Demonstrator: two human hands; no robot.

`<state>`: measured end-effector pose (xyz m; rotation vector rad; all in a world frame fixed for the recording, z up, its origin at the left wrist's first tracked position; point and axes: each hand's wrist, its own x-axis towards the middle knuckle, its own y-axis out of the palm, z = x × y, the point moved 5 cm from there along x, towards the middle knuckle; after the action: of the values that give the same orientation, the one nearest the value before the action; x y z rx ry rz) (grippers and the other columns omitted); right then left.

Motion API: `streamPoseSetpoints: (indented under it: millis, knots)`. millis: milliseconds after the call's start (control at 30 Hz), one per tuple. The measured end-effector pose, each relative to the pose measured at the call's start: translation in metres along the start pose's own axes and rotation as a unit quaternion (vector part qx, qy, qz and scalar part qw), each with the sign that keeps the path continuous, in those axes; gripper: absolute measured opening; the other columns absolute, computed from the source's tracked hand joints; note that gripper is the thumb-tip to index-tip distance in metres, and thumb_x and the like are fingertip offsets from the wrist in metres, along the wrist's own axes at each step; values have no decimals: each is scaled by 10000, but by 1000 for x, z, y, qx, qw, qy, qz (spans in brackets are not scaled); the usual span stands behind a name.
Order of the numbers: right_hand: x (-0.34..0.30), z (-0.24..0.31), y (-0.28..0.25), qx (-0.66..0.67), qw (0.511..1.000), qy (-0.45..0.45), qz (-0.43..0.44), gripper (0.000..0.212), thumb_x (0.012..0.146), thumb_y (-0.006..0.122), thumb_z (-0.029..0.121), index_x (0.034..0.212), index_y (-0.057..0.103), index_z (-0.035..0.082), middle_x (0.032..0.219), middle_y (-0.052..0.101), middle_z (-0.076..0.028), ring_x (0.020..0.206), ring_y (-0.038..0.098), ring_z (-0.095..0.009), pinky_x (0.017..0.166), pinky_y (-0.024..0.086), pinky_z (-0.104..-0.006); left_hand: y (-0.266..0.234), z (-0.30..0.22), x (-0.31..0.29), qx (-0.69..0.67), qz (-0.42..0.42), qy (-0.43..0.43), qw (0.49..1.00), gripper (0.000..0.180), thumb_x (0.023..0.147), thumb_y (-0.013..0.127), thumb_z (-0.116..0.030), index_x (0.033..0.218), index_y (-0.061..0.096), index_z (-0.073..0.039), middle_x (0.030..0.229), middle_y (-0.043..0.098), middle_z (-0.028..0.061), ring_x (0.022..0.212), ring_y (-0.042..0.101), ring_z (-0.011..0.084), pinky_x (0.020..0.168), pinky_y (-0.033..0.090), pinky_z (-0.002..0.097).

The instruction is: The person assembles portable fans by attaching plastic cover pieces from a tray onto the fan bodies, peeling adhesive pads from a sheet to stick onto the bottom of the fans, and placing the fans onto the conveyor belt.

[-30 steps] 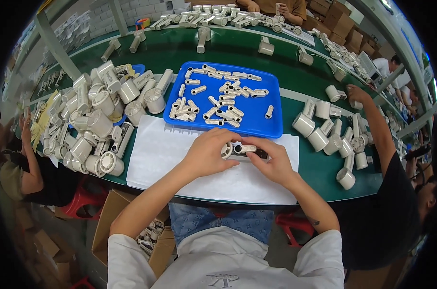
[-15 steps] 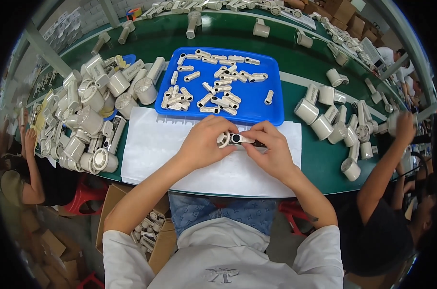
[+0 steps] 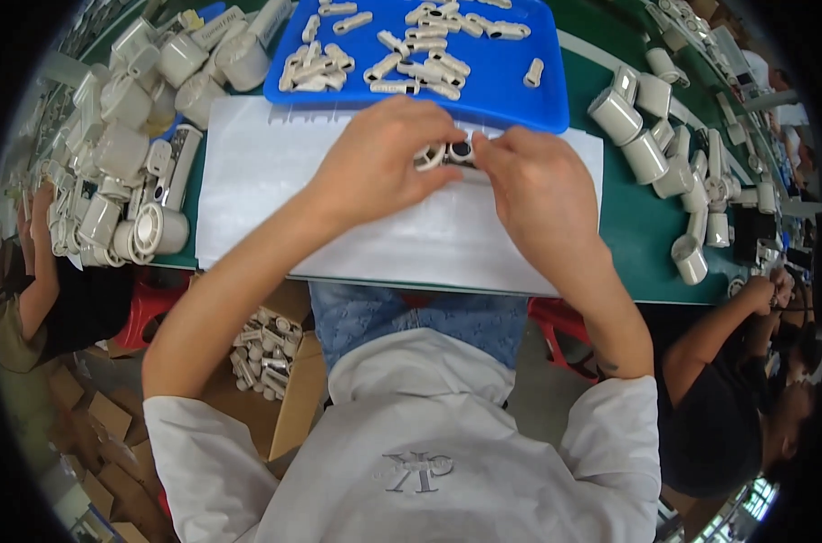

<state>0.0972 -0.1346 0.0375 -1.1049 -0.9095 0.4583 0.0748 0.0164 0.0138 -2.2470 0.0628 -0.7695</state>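
Observation:
Over the white sheet (image 3: 339,244), both my hands are closed around one handheld fan (image 3: 462,150). A white ring and a black round spot on the fan show between my fingers. My left hand (image 3: 388,158) grips the ring end with thumb and fingertips. At the other end, my right hand (image 3: 547,190) pinches the fan, its back turned up and hiding most of the fingertips. Just beyond them lies a blue tray (image 3: 511,100) with several small oblong white covers (image 3: 420,68), some with dark ends.
White handheld fans (image 3: 121,149) are heaped at my left, and more fans (image 3: 646,158) lie at the right on the green table (image 3: 624,262). An open cardboard box (image 3: 293,398) of small parts sits below the table. Co-workers' arms (image 3: 714,326) show at both sides.
My right hand has rolled over so its back faces up. The view has shifted, and the table edge appears higher. The co-worker's raised arm at right has come down.

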Motion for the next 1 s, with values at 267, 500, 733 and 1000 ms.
streamPoseSetpoints:
  millis: [267,500,733,1000]
  knots:
    - [-27,-40,23,356,924,65,124,526,787,783,205,1241,586,27,1203,587,-147,1050,599,-297,880,502,-364,8,-37,-27,78,-54,11,995,288,663,789,-48,900,629,-82,993,667,68,988,603,284,812,503,383]
    - [-41,-25,25,208,972,-61,92,573,763,781,178,1275,560,44,1205,614,-135,1049,587,-328,910,484,-404,26,-38,-20,113,75,-143,980,383,646,810,-88,922,544,-104,801,628,71,809,598,313,683,470,423]
    - [-39,-36,31,341,935,76,68,498,718,816,163,1182,669,59,1133,677,-127,1021,614,-285,891,496,-357,26,-34,-18,92,15,-134,987,366,653,827,-127,925,581,-123,779,636,74,752,594,314,634,464,423]
    - [-42,-42,40,366,924,66,87,499,754,797,199,1204,652,39,1113,655,-127,1015,619,-266,891,488,-338,26,-31,-15,114,32,-174,978,372,666,849,-205,931,601,-119,865,674,68,835,622,298,708,486,397]
